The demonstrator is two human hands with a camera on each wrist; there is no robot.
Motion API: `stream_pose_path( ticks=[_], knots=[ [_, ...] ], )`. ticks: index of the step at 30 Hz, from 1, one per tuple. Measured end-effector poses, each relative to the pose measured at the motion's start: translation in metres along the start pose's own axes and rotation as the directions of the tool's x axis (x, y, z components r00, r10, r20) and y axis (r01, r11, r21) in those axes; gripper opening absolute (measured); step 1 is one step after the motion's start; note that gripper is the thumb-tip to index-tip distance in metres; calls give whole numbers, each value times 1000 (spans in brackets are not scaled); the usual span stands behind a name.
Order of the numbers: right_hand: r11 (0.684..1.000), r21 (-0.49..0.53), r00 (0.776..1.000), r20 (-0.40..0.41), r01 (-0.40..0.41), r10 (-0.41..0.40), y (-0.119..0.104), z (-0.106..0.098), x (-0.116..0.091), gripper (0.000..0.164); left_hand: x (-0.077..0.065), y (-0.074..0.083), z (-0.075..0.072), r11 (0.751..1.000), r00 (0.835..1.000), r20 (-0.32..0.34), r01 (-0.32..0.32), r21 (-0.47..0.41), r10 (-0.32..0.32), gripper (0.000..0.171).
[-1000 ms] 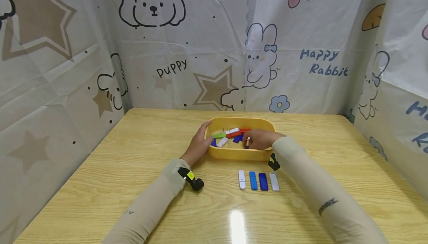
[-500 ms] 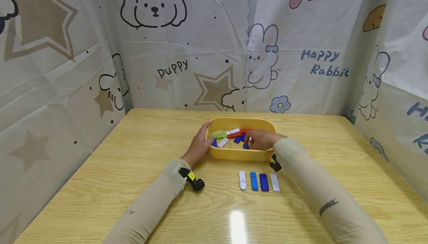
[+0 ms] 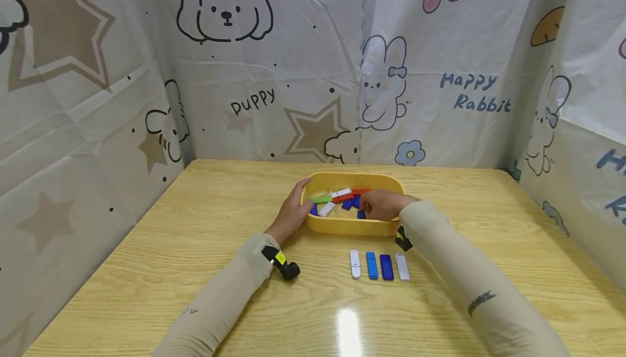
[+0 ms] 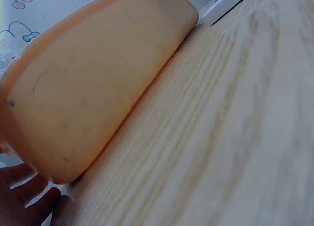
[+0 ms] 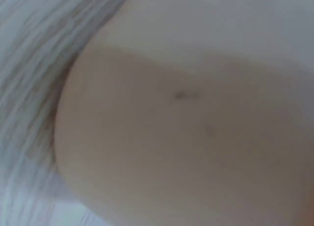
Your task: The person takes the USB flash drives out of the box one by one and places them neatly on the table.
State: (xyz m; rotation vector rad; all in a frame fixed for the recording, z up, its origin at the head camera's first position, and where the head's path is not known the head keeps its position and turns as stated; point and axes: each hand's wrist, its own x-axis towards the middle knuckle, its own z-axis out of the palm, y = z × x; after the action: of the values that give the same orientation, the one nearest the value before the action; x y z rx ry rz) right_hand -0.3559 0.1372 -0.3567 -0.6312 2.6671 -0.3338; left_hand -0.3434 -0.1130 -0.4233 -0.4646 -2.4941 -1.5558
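A yellow plastic bin stands on the table, holding a jumble of USB flash drives. My left hand grips its left end, with the thumb over the rim and the fingers outside. In the left wrist view, the fingers of the left hand touch the bin's outer wall. Inside the right part of the bin is my right hand, fingers pointing down among the drives. Its fingertips are hidden, so whether they pinch a drive cannot be seen. Near them lie a dark blue drive and a white drive.
In front of the bin, a row on the wooden table has a white drive, a light blue drive, a dark blue drive and another white drive. Patterned cloth hangs behind and at both sides.
The right hand has shifted slightly within the bin; a white and dark blue piece at its fingertips no longer shows there, and a dark blue drive lies beside them. The left hand stays put.
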Motion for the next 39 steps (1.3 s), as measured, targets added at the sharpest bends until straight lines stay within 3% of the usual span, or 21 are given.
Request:
stream_pose_path(
  ticks=[5, 11, 18, 29, 35, 39],
  knots=[
    [999, -39, 999, -49, -12, 10, 2, 0, 0, 34, -1, 0, 2, 1000, 1000, 1, 8, 1, -8, 61],
    [996, -78, 990, -135, 36, -47, 2, 0, -2, 45, -1, -2, 2, 1000, 1000, -2, 12, -9, -12, 61],
    [994, -57, 972, -214, 88, -98, -1, -1, -1, 39, -1, -3, 2, 1000, 1000, 3, 14, -11, -14, 61],
    [995, -25, 947, -306, 94, -97, -7, -9, -17, 39, -1, 2, 0, 1000, 1000, 12, 12, -3, -12, 61],
    [988, -21, 914, -375, 155, -151, -11, -9, -35, 40, 0, 2, -1, 1000, 1000, 11, 19, -2, -19, 61],
    [971, -45, 877, -422, 234, -230, -17, -5, -47, 40, 0, 2, -1, 1000, 1000, 10, 23, -6, -23, 61]
  ],
)
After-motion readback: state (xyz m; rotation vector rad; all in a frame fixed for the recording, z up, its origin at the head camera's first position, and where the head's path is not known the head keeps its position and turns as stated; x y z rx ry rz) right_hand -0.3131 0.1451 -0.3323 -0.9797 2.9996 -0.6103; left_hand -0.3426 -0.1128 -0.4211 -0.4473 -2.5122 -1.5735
